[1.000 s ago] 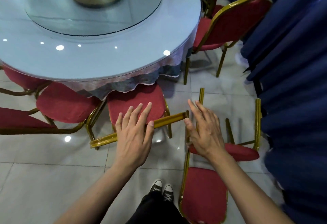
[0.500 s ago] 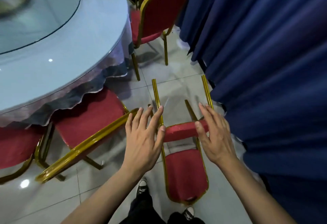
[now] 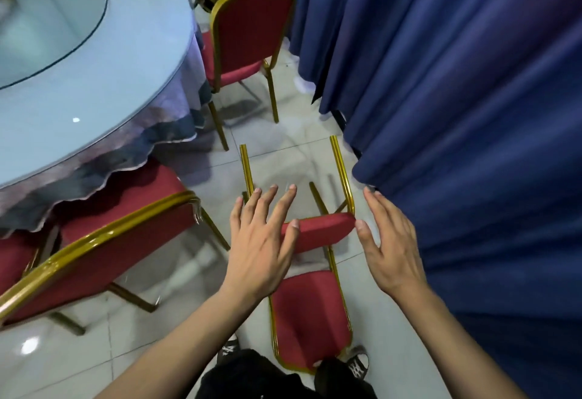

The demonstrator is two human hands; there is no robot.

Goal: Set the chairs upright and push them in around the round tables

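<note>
fallen chair (image 3: 318, 234): on its back on the floor (image 3: 176, 291), legs up, between round table (image 3: 94, 90) and blue curtain (image 3: 456, 115) | left hand (image 3: 261, 241): spread, empty, over seat edge | right hand (image 3: 390, 247): spread, empty, just beside seat

Blue curtain (image 3: 456, 115), glossy tiled floor (image 3: 195, 288)

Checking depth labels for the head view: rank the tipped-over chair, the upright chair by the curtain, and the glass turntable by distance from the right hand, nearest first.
1. Tipped-over chair: on the floor just left of the right hand, its seat edge by the thumb.
2. Upright chair: ahead and left, at the table's edge beside the curtain.
3. Glass turntable: far left, on the round table.
</note>
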